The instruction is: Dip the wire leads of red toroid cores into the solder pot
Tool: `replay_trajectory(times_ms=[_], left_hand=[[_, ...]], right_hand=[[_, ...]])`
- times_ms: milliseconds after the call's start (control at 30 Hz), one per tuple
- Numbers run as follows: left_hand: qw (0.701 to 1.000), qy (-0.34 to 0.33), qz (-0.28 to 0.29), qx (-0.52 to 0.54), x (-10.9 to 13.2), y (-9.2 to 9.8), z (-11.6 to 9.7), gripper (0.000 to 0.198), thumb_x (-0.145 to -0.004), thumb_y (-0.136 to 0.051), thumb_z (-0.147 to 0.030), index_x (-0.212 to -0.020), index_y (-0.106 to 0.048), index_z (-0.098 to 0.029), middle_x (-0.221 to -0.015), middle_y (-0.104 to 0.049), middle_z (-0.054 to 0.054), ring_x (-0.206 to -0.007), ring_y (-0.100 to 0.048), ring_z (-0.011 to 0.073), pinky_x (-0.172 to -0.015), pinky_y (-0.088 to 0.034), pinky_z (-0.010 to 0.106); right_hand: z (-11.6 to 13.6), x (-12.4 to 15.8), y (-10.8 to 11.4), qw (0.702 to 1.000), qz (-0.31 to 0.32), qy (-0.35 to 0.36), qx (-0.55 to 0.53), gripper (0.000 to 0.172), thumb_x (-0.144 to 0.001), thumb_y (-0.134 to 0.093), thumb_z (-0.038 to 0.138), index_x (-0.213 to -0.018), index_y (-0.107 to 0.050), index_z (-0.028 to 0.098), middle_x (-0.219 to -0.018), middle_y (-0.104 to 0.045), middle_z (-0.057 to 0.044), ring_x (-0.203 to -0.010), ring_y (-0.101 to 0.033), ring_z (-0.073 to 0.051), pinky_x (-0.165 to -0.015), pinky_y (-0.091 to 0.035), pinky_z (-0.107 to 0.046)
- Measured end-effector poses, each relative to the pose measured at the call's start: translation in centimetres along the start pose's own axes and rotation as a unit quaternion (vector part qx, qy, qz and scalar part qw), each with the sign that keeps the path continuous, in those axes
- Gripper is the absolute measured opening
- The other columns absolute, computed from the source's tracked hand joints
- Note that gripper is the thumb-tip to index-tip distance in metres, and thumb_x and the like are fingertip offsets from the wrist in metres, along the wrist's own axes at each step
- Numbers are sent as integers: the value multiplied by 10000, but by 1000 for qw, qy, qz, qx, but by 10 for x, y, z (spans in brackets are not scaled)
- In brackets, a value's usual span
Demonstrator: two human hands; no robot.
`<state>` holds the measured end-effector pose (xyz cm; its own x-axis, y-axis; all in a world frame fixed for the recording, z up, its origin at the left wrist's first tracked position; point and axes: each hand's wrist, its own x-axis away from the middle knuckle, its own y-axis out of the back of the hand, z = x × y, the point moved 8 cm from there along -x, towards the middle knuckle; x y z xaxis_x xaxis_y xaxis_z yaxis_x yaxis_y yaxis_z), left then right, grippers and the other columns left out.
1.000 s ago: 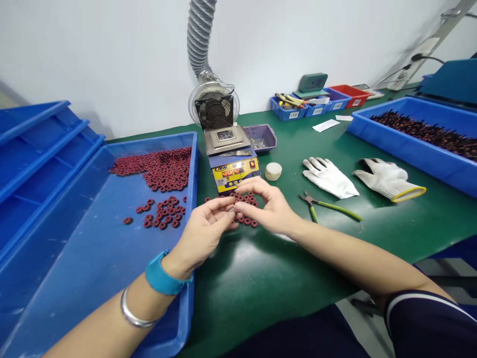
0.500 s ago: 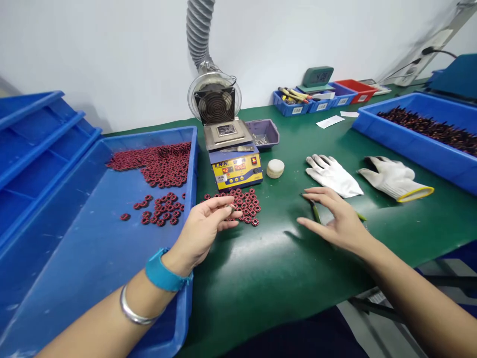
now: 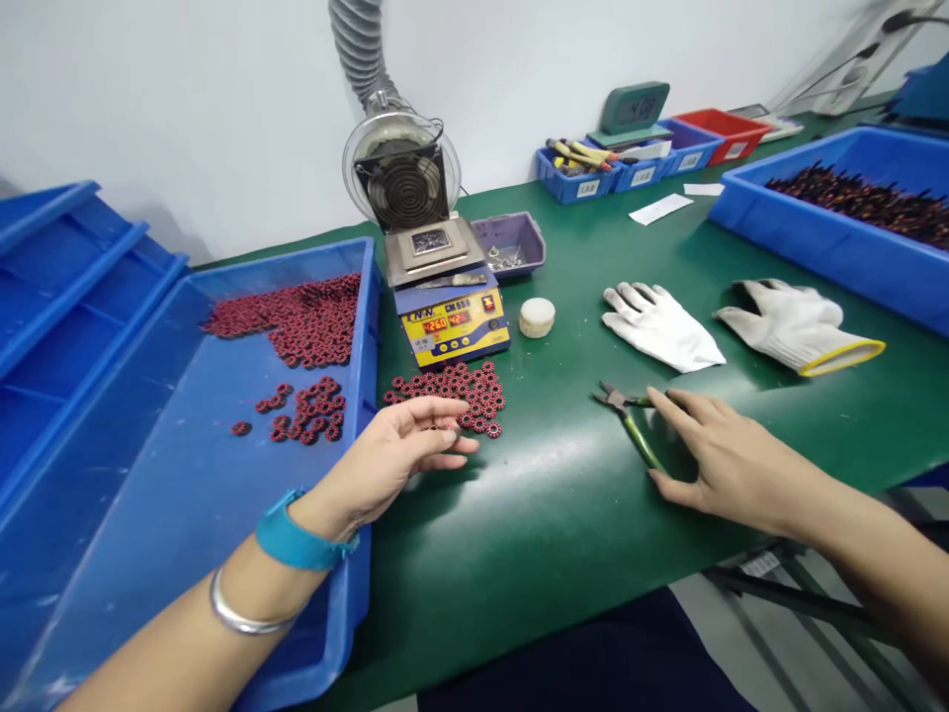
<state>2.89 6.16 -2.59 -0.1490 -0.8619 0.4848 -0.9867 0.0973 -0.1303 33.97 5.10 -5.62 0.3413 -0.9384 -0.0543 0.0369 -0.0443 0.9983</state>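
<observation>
My left hand [image 3: 392, 450] is held over the table's left side, just in front of a heap of small red and black ring cores [image 3: 474, 400]. Its thumb and fingers are curled together in a pinch; whatever sits between them is too small and covered to make out. My right hand [image 3: 731, 455] reaches over green-handled cutting pliers [image 3: 644, 445] lying on the table. Its thumb and fingers are spread around the handles, and the grip is not closed. The pliers' jaws point up and left.
Behind the cores stands a solder pot [image 3: 454, 326] beneath a fume hose [image 3: 360, 49]. A round white tin [image 3: 537, 317], purple tray [image 3: 540, 247] and white gloves [image 3: 659, 326] lie nearby. Blue bins hold cores [image 3: 354, 583] at left and dark parts [image 3: 822, 242] at right.
My right hand has shifted right, uncovering the pliers' jaws. My left hand stays near the cores with its fingers still curled. The whole view has tilted and shifted slightly.
</observation>
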Motion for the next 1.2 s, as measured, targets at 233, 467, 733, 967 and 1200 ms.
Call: replay_trajectory(times_ms=[233, 467, 733, 967, 1200], left_hand=[[999, 17, 22, -40, 0, -3, 3, 340, -635, -801, -200, -963, -728, -146, -876, -693, 58, -763, -717, 191, -646, -600, 246], [994, 32, 30, -103, -3, 2, 9, 413, -645, -825, -312, -1025, -732, -182, -876, -714, 79, -780, -716, 203, -667, -605, 240], [992, 41, 56, -106, -1, -4, 12, 358, -661, -819, -314, -979, -729, -176, -839, -714, 63, -770, -710, 181, -667, -599, 224], [995, 47, 57, -63, 0, -9, 11, 303, -681, -782, -221, -964, -704, -148, -778, -696, 45, -735, -710, 173, -636, -593, 228], [996, 51, 44, -52, -1, -7, 12, 261, -688, -760, -182, -929, -673, -134, -779, -681, 31, -732, -712, 166, -633, -595, 220]], right_hand=[[-29, 20, -2, 1000, -15, 3, -5, 1173, -637, -578, 768, -1530, -154, 138, -1488, -340, -255, -1289, -407, -474, -1006, -271, -705], [-34, 30, 17, 998, -1, 36, -48, 804, -722, -623, 536, -1390, -458, 121, -1332, -535, -191, -1153, -552, -343, -937, -442, -470], [-7, -4, 17, 992, 69, -28, 107, 243, -716, -535, 269, -842, -648, 94, -805, -629, -155, -754, -614, -289, -691, -449, -397], [-6, -24, 1, 996, -65, -31, -53, 543, -823, -423, 246, -1346, -475, 108, -1188, -573, -179, -1059, -554, -344, -834, -468, -466], [85, -46, 16, 766, 203, 49, -608, 485, -801, -482, 268, -1285, -500, 234, -939, -600, -58, -810, -620, -192, -654, -547, -310]])
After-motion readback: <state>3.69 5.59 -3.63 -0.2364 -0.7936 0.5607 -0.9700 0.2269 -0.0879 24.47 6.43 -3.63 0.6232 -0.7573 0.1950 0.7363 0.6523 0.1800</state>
